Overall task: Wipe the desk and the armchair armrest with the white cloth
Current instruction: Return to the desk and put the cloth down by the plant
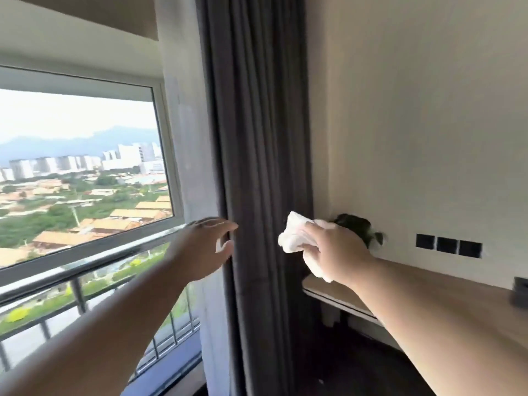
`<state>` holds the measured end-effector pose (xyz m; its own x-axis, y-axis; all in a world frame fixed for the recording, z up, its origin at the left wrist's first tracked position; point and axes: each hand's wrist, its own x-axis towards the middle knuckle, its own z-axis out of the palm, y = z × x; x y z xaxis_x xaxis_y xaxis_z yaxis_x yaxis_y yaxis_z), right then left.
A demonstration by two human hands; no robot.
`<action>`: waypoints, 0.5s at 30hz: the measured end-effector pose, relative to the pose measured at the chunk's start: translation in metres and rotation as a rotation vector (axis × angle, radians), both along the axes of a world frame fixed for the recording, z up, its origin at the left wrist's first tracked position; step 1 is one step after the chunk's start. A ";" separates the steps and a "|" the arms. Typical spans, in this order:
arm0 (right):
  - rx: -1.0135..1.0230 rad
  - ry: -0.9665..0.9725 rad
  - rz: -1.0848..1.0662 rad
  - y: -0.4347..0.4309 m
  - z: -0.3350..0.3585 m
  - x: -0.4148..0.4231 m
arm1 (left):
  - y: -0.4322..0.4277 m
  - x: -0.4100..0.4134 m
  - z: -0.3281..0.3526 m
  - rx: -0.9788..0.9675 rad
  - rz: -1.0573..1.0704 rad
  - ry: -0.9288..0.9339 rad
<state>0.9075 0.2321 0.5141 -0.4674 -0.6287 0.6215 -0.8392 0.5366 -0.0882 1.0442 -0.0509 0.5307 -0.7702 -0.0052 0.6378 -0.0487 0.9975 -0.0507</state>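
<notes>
Right hand: raised above the desk's far left end, fingers clenched around the white cloth.
Left hand: fingers spread wide, reaching at the grey curtain.
Desk: wooden, right, along the wall.

Crumpled white cloth above desk

curtain blocks desk end, plant nr wall

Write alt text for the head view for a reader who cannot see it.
A person's right hand clutches a crumpled white cloth above the end of a wooden desk, while the open left hand reaches toward a dark grey curtain beside a window.
</notes>
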 end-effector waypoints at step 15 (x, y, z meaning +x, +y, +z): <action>-0.127 -0.127 -0.350 0.255 -0.002 -0.215 | 0.229 -0.330 -0.015 0.065 -0.277 -0.081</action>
